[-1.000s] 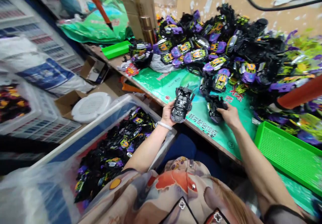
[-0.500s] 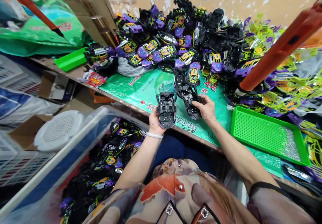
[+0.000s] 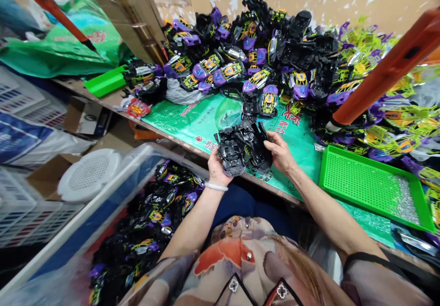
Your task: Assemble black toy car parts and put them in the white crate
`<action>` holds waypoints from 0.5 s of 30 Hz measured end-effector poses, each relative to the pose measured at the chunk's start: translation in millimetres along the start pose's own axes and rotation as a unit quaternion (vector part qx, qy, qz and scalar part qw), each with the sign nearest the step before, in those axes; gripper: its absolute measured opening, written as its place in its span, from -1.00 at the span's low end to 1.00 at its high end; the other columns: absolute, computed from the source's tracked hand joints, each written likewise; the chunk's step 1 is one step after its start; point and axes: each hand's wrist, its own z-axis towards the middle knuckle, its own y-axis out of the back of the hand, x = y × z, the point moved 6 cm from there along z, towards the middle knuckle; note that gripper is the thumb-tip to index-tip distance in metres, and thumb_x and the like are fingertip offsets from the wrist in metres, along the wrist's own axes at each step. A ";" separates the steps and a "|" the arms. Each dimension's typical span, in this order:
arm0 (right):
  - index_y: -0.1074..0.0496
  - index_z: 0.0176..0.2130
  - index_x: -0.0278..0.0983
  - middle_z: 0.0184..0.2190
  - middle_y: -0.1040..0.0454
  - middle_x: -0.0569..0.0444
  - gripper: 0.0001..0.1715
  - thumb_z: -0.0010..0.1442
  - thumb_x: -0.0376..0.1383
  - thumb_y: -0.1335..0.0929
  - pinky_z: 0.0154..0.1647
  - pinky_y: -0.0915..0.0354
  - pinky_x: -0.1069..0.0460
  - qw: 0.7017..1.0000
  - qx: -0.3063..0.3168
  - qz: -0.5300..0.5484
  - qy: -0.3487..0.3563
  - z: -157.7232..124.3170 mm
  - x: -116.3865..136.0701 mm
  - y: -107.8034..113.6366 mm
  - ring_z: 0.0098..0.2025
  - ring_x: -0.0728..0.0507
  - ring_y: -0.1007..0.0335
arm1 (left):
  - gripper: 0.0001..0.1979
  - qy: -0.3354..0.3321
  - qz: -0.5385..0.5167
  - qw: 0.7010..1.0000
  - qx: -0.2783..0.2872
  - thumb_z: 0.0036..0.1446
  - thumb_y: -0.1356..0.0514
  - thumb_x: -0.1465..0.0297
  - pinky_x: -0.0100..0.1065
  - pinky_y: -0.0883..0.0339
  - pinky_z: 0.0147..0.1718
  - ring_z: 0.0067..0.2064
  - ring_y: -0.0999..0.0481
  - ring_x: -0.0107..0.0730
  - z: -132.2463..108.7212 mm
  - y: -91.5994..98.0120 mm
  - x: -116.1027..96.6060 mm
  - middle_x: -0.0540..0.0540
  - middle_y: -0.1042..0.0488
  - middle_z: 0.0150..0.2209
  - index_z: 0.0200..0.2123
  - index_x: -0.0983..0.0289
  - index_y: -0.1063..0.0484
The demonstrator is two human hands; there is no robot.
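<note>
My left hand (image 3: 217, 168) is closed around a toy car (image 3: 231, 152), its black underside facing up and a thin purple edge showing at its near end. A second black toy car chassis (image 3: 255, 148) is gripped by my right hand (image 3: 279, 152), thumb and fingers on its right side. The two black pieces are side by side and seem to touch or overlap. Just beyond them on the green sheet (image 3: 192, 122) lie a purple and yellow toy car (image 3: 268, 101) and another black chassis (image 3: 249, 106).
A heap of toy cars (image 3: 227, 72) fills the back of the bench. At right are yellow-green frames (image 3: 388, 95), a green tray (image 3: 360, 182) with small screws, and a hanging orange screwdriver (image 3: 385, 74). A bin (image 3: 147, 159) of cars stands lower left.
My right hand has brought its chassis left against the car in my left hand. The whole view has shifted slightly, with the surroundings appearing further right.
</note>
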 end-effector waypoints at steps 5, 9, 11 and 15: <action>-0.55 -0.20 -0.16 -0.12 -0.57 0.14 -0.52 -0.06 0.06 -0.48 0.09 -0.26 -0.07 0.997 -0.008 0.068 -0.046 0.1 -1.3 -9.2 0.02 -0.18 -0.38 | -0.70 -0.002 -0.014 1.000 -0.009 0.20 -0.09 0.27 -0.26 -0.50 -0.14 -0.25 -0.62 -0.29 0.1 -4.5 -0.2 0.09 -0.62 -0.35 -0.30 0.31 -0.56; -0.56 -0.16 -0.15 -0.06 -0.57 0.12 -0.45 -0.16 0.00 -0.55 0.11 -0.26 -0.08 0.994 -0.018 0.098 -0.056 -0.6 -0.6 -11.2 0.08 -0.19 -0.36 | -0.70 -0.012 -0.016 1.000 -0.006 0.20 -0.08 0.27 -0.27 -0.48 -0.14 -0.27 -0.61 -0.32 -1.2 -9.7 -2.4 0.07 -0.62 -0.36 -0.31 0.30 -0.56; -0.55 -0.12 -0.16 -0.07 -0.57 0.09 -0.41 -0.17 -0.03 -0.57 0.00 -0.31 -0.07 0.992 -0.027 0.095 -0.075 -2.0 -1.4 -10.2 0.06 -0.19 -0.37 | -0.71 -0.015 -0.014 1.000 -0.006 0.20 -0.08 0.28 -0.28 -0.48 -0.14 -0.28 -0.61 -0.34 -0.6 -9.3 -2.9 0.06 -0.61 -0.37 -0.31 0.30 -0.56; -0.55 -0.11 -0.18 -0.13 -0.58 0.04 -0.34 -0.21 -0.02 -0.59 -0.22 -0.34 -0.02 0.991 -0.046 0.081 -0.097 -4.4 0.1 -7.8 -0.03 -0.19 -0.42 | -0.74 -0.030 0.016 0.999 -0.005 0.16 -0.13 0.25 -0.21 -0.47 -0.05 -0.20 -0.61 -0.26 1.9 -3.8 -3.1 0.07 -0.62 -0.35 -0.32 0.28 -0.56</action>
